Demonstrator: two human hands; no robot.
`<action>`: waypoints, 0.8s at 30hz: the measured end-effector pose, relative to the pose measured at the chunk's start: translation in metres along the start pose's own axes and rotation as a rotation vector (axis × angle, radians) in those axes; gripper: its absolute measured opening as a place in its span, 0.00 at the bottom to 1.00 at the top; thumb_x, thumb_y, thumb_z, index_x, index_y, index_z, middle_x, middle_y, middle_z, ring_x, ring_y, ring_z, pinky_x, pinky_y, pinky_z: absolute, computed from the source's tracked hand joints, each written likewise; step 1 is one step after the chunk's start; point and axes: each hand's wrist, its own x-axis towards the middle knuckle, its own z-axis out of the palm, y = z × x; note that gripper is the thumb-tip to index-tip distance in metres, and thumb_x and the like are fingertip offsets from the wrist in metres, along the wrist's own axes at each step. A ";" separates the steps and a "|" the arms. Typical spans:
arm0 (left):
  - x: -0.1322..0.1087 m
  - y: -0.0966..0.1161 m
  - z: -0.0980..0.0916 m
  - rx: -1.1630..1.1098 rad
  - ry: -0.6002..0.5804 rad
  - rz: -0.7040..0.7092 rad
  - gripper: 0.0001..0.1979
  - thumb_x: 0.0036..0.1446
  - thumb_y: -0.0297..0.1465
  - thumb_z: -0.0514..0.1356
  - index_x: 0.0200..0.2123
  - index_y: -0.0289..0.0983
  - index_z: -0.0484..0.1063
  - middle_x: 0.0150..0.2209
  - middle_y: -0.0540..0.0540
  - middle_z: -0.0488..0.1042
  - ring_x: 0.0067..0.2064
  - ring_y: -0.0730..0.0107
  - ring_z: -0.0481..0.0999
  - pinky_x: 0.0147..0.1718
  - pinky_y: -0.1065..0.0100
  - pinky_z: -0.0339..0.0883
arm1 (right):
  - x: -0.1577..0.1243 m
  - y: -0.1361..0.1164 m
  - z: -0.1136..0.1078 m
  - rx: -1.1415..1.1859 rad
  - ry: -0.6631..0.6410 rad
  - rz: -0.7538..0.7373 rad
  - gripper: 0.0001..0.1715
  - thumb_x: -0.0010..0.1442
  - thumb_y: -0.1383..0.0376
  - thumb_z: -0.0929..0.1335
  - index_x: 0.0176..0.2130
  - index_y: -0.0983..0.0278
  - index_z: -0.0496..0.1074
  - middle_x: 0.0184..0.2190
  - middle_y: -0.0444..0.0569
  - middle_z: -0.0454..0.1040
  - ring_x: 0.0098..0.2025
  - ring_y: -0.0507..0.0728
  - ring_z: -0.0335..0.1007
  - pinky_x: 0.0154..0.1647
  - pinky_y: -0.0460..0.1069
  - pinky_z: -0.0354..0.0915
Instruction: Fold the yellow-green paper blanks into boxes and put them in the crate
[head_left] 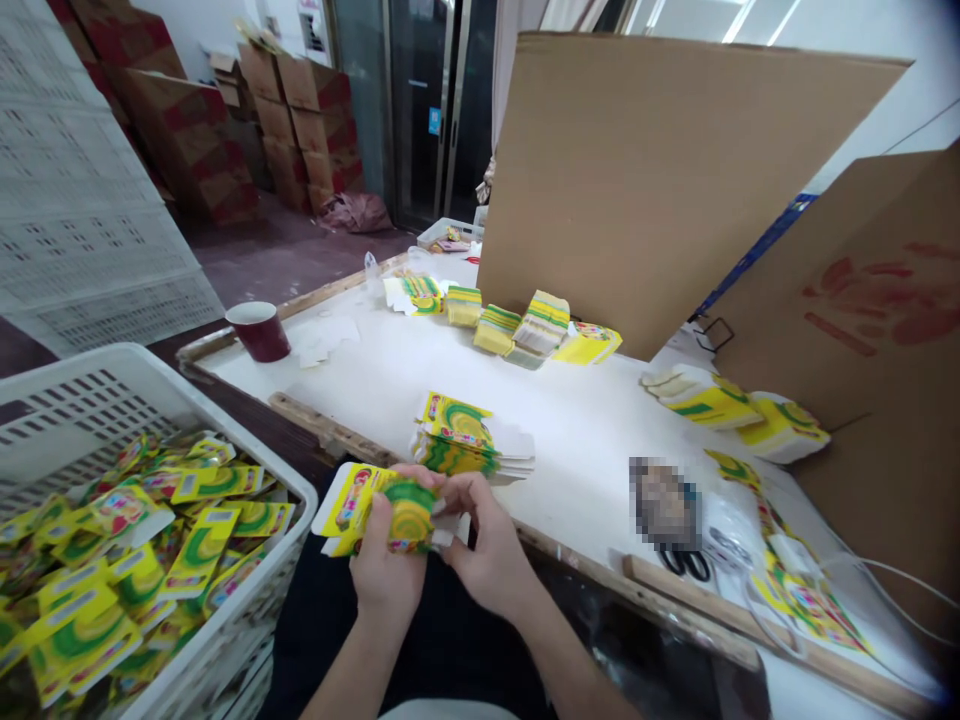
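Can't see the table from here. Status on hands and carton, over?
Left hand gripping carton. Right hand at its white end flap. Carton stack just beyond, on table; no obstruction seen.

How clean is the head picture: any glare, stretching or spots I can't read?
Head view: panes at top right look washed out; head view: white crates at left lean, likely lens distortion; head view: a pixelated patch hides something on the table; head view: small print on the held carton looks soft.

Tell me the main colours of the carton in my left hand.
The carton is mainly yellow with green curves, seen in the head view.
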 end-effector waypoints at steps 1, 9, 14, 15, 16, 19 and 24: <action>0.000 0.001 0.000 -0.004 0.031 0.027 0.15 0.54 0.45 0.52 0.32 0.38 0.64 0.28 0.49 0.68 0.34 0.66 0.73 0.34 0.65 0.70 | -0.003 0.001 0.004 0.004 -0.005 -0.003 0.19 0.45 0.77 0.63 0.37 0.61 0.61 0.33 0.42 0.65 0.35 0.51 0.64 0.37 0.46 0.63; 0.000 -0.013 -0.025 0.367 0.007 -0.041 0.18 0.50 0.45 0.57 0.37 0.38 0.64 0.32 0.49 0.70 0.31 0.71 0.72 0.31 0.70 0.68 | -0.004 0.015 0.001 0.151 -0.018 0.119 0.22 0.42 0.73 0.71 0.37 0.60 0.62 0.27 0.38 0.63 0.27 0.49 0.60 0.28 0.44 0.60; -0.005 -0.006 -0.026 0.533 -0.098 -0.014 0.22 0.38 0.38 0.67 0.37 0.36 0.68 0.31 0.49 0.74 0.32 0.67 0.75 0.31 0.68 0.70 | -0.006 0.017 -0.008 0.065 0.026 0.065 0.12 0.52 0.66 0.69 0.39 0.62 0.66 0.31 0.44 0.70 0.32 0.53 0.67 0.34 0.47 0.65; -0.007 -0.005 -0.026 0.578 -0.034 -0.030 0.19 0.39 0.38 0.67 0.34 0.36 0.69 0.29 0.49 0.75 0.30 0.67 0.75 0.29 0.69 0.70 | -0.008 0.016 -0.009 -0.005 0.021 0.037 0.08 0.55 0.66 0.67 0.38 0.62 0.68 0.31 0.45 0.71 0.32 0.53 0.67 0.34 0.47 0.66; -0.008 -0.005 -0.026 0.615 0.011 -0.049 0.18 0.40 0.39 0.67 0.32 0.35 0.70 0.27 0.49 0.75 0.29 0.66 0.75 0.28 0.68 0.70 | -0.010 0.016 -0.010 -0.069 0.017 0.019 0.05 0.57 0.67 0.66 0.36 0.63 0.69 0.30 0.45 0.72 0.32 0.53 0.67 0.34 0.47 0.66; -0.011 -0.001 -0.028 0.653 -0.050 -0.047 0.16 0.45 0.41 0.63 0.33 0.35 0.73 0.29 0.47 0.78 0.32 0.61 0.77 0.31 0.66 0.71 | -0.013 0.012 -0.022 -0.191 0.037 0.008 0.08 0.57 0.70 0.64 0.35 0.63 0.72 0.29 0.45 0.74 0.31 0.54 0.69 0.32 0.47 0.66; -0.013 0.030 -0.028 0.674 -0.074 0.324 0.21 0.59 0.40 0.51 0.52 0.38 0.66 0.51 0.43 0.71 0.53 0.59 0.70 0.53 0.59 0.62 | -0.013 -0.008 -0.054 -0.600 0.015 -0.151 0.21 0.55 0.77 0.63 0.42 0.59 0.75 0.35 0.48 0.76 0.38 0.57 0.70 0.39 0.51 0.66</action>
